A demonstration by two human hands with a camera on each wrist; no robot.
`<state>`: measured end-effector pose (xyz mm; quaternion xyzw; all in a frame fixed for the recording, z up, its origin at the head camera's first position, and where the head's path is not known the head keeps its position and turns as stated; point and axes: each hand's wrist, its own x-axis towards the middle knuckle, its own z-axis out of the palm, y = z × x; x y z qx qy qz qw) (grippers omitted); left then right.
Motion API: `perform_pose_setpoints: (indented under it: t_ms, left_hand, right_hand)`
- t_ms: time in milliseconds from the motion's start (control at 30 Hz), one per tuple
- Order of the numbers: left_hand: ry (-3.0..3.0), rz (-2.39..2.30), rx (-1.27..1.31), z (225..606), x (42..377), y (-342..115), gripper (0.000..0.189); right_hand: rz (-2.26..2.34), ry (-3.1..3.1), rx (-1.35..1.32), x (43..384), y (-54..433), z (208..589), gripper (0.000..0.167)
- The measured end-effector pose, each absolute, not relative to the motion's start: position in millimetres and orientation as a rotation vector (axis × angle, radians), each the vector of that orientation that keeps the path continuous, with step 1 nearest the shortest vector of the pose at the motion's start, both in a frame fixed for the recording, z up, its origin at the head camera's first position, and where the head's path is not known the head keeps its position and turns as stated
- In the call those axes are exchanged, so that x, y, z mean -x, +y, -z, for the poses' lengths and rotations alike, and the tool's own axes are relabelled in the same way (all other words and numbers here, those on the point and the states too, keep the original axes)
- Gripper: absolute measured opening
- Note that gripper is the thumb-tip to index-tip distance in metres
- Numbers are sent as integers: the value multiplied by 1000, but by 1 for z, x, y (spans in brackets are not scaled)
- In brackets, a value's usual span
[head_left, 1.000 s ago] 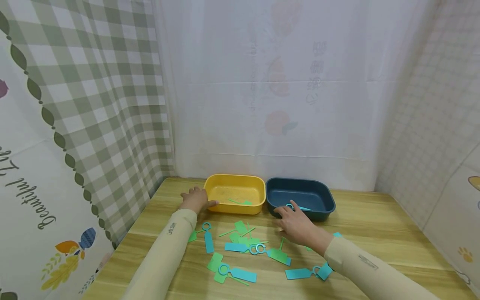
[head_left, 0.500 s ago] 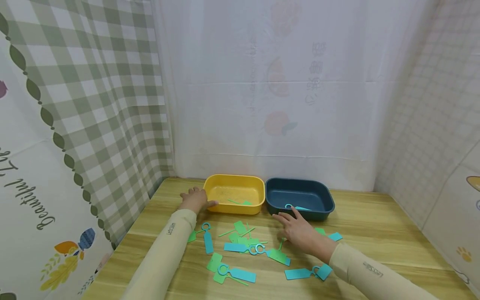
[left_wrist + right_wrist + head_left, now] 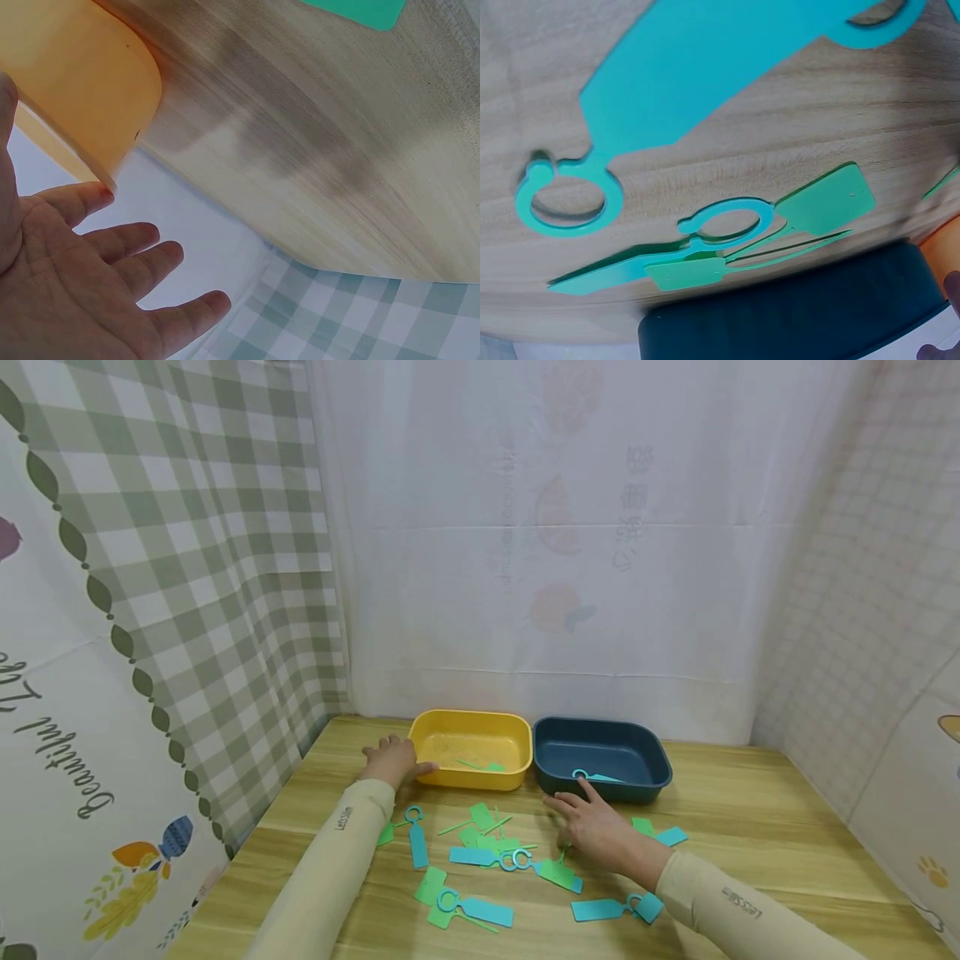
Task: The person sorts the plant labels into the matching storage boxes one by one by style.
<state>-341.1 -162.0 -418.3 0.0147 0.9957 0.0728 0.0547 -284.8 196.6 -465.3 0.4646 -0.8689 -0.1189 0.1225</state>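
Observation:
My left hand (image 3: 392,762) rests at the left end of the yellow bin (image 3: 427,775), and a fingertip touches the rim. The left wrist view shows its fingers (image 3: 127,240) spread. Inside that bin lie green tags (image 3: 493,767). My right hand (image 3: 596,831) reaches over the table just in front of the navy bin (image 3: 637,790), its fingers spread and no held thing visible. A blue ring tag (image 3: 603,777) lies in the navy bin. Several blue ring tags (image 3: 486,911) and green tags with thin tails (image 3: 431,885) are scattered on the table before both hands.
The two bins stand side by side at the back of the wooden table (image 3: 757,827). White cloth (image 3: 540,610) hangs behind, with checked cloth (image 3: 202,527) on the left. Beside the right forearm lie a green tag (image 3: 642,826) and a blue tag (image 3: 671,836).
My right hand has shifted slightly down and back from the navy bin, uncovering more of the blue ring tag inside and the tags beside the forearm. My left hand stays put.

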Motion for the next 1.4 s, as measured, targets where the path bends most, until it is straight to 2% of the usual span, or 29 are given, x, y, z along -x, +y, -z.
perform_pose_setpoints:
  t_ms: [667, 1400]
  left_hand:
    - [3034, -207, -53, 419, 341, -162, 78]
    - [3028, -221, -40, 421, 344, -161, 80]
  right_hand:
    - [592, -2387, -1402, 286, 195, 469, 11]
    - [532, -2380, -1362, 288, 191, 460, 5]
